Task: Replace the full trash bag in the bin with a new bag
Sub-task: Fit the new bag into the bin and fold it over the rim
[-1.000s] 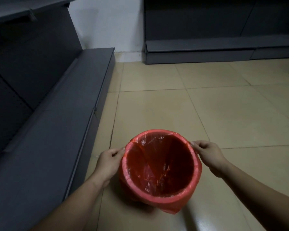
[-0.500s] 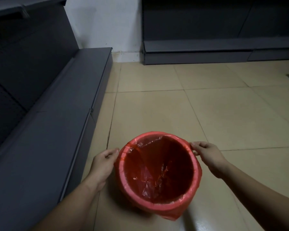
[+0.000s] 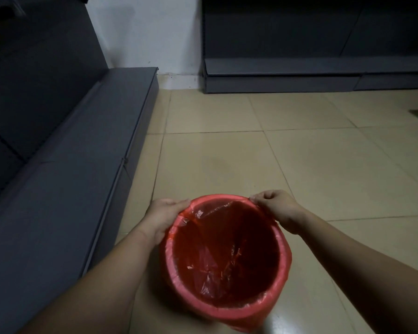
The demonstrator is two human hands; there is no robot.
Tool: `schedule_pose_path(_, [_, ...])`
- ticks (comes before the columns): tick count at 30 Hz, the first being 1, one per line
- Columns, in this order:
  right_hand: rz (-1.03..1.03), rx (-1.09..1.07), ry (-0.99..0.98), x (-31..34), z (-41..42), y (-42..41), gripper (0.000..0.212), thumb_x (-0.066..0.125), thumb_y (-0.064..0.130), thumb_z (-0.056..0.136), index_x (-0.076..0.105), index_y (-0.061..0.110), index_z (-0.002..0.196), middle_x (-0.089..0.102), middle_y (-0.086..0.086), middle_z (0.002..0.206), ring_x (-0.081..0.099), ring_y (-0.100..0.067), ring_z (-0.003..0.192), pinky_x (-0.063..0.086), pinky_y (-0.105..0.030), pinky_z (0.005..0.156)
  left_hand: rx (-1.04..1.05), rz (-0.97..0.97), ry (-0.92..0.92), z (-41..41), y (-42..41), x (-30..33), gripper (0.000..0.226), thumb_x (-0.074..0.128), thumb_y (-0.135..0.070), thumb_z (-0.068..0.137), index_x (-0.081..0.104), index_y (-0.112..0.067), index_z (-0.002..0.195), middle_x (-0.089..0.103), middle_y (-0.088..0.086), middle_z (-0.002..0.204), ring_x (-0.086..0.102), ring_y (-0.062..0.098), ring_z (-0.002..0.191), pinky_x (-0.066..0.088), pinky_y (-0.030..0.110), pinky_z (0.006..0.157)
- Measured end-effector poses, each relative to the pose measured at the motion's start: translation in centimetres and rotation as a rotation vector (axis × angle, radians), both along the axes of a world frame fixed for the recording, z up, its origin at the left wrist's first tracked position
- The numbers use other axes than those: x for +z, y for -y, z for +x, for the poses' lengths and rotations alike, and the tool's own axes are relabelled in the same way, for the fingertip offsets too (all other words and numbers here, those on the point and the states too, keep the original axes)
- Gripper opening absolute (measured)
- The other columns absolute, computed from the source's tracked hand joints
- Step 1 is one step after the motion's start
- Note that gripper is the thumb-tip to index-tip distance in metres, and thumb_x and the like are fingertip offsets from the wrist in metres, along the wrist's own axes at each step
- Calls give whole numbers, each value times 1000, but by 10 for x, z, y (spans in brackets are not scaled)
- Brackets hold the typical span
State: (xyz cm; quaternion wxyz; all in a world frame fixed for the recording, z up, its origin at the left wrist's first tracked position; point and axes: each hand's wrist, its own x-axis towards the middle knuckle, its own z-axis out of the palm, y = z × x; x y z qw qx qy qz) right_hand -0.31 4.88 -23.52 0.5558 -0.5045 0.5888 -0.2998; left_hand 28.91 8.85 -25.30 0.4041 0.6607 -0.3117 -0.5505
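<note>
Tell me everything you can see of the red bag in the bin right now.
The red bag is thin, glossy, crinkled translucent plastic lining a round bin that stands on the tiled floor. Its mouth is folded outward over the whole rim, with loose film hanging down the outside. The inside looks empty, with creases gathering at the bottom. The left hand grips the folded edge at the far left, and the right hand pinches it at the far right.
</note>
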Motion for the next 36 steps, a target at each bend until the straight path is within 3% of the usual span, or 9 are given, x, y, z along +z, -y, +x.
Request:
schedule_pose_path(4, [63,12,-18,4,3,2,25,68,19,92,73,-4,81,67,-13,64,60,-17,50,51,-23,50,25,11,-8,-3,6,0,23,82,-18,77,75,-1,90,77,21,74,74,28,60,58,34,62])
schedule_pose_path(8, [146,-20,-23,5,8,3,37,76,17,85,67,-18,96,70,-37,92,62,-36,78,56,-56,80,61,50,-47,-8,8,3,23,84,-9,71,76,4,87,74,26,71,71,28,53,58,34,51])
schedule_pose_path(11, [182,-20,-38,6,9,2,35,79,16,80,70,-14,94,69,-38,101,69,-43,89,53,-65,88,63,72,-54,-9,9,1,23,84,-7,68,77,5,86,74,27,71,70,28,52,59,37,53])
schedule_pose_path(15, [157,-45,41,3,4,2,30,69,23,91,74,-5,99,71,-31,102,68,-40,91,55,-50,90,66,73,-64,-4,5,2,22,80,-21,79,77,-1,89,75,23,72,71,28,57,60,40,64])
schedule_pose_path(18, [62,-80,55,2,-7,-6,32,66,33,93,74,4,102,72,-15,94,63,-19,78,46,-22,69,34,-45,57,6,-7,1,24,74,-34,85,77,-13,95,79,7,79,74,17,64,55,24,59])
schedule_pose_path(21, [39,-62,37,-5,-23,-23,31,68,36,90,77,6,94,74,-1,80,64,-1,59,41,-6,45,-36,-155,195,14,-27,1,25,74,-36,85,78,-17,101,80,-4,90,75,8,83,55,20,74])
schedule_pose_path(24, [61,-80,36,-10,-27,-34,39,70,38,88,76,-1,89,74,-7,80,65,-5,58,44,-9,49,-64,-139,149,11,-42,1,22,74,-37,85,80,-17,90,80,-1,81,76,11,76,57,22,67])
schedule_pose_path(28, [100,-212,90,-9,-18,-40,42,73,33,85,74,-8,93,68,-20,80,60,-26,71,44,-35,71,72,-97,-47,1,-46,3,15,78,-28,80,81,-15,89,79,17,82,77,29,73,59,31,65])
schedule_pose_path(36, [60,-255,87,-4,-16,-47,34,69,35,89,78,3,88,78,-17,85,71,-21,65,56,-27,59,101,-93,-105,-2,-52,5,24,72,-30,87,79,-10,98,78,18,89,76,31,80,59,36,74])
